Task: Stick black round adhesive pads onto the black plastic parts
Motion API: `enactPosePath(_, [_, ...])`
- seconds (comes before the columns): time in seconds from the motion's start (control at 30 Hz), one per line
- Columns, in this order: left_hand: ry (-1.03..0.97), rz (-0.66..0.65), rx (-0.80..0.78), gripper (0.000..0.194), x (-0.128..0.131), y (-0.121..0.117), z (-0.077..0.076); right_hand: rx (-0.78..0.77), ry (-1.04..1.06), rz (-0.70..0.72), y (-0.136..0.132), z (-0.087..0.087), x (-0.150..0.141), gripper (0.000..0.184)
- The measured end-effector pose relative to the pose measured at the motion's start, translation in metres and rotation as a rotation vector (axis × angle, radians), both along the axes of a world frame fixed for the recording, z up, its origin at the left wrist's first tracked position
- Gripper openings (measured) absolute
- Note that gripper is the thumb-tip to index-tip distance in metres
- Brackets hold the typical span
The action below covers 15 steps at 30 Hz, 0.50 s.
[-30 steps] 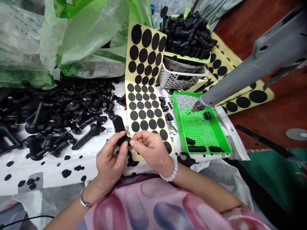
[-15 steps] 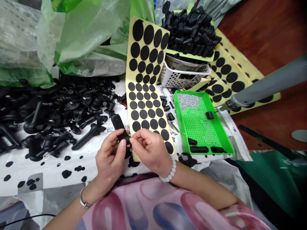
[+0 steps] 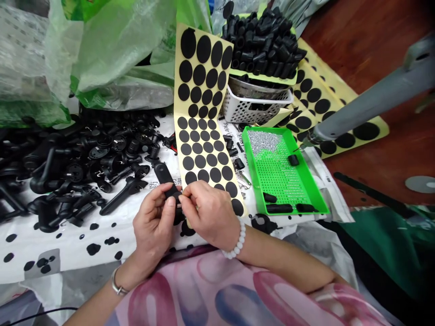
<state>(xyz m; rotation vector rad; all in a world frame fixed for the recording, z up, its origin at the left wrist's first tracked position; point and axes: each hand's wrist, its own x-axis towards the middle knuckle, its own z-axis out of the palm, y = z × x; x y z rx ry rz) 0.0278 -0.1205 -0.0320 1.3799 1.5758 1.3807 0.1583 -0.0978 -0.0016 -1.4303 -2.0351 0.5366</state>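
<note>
Left hand point(image 3: 152, 226) and right hand point(image 3: 209, 210) closer, black plastic piece point(image 3: 163, 175) half hidden.

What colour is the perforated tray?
Bright green; the tray shows best in the head view.

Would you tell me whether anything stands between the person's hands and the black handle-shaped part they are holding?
Nothing visible does: the left hand and right hand both touch the black part directly.
</note>
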Motion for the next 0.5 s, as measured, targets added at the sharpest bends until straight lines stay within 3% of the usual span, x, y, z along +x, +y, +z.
enactPosePath(0.1, [-0.012, 0.013, 0.029, 0.023, -0.003, -0.001, -0.001, -0.072, -0.008, -0.084, 0.004, 0.003, 0.004, 0.025])
enactPosePath(0.17, [-0.015, 0.015, 0.070, 0.023, -0.005, -0.001, -0.002, -0.192, 0.106, -0.089, 0.008, 0.003, 0.007, 0.031])
enactPosePath(0.33, [-0.156, -0.008, 0.012, 0.027, -0.009, 0.001, -0.006, -0.608, 0.744, 0.085, 0.017, -0.001, 0.006, 0.017])
enactPosePath(0.4, [-0.242, 0.004, -0.029, 0.027, -0.009, 0.002, -0.007, -0.651, 0.857, 0.085, 0.019, -0.003, 0.004, 0.019])
enactPosePath(0.5, [-0.270, 0.033, -0.043, 0.028, -0.007, 0.003, -0.005, -0.618, 0.796, 0.092, 0.020, -0.005, 0.002, 0.026])
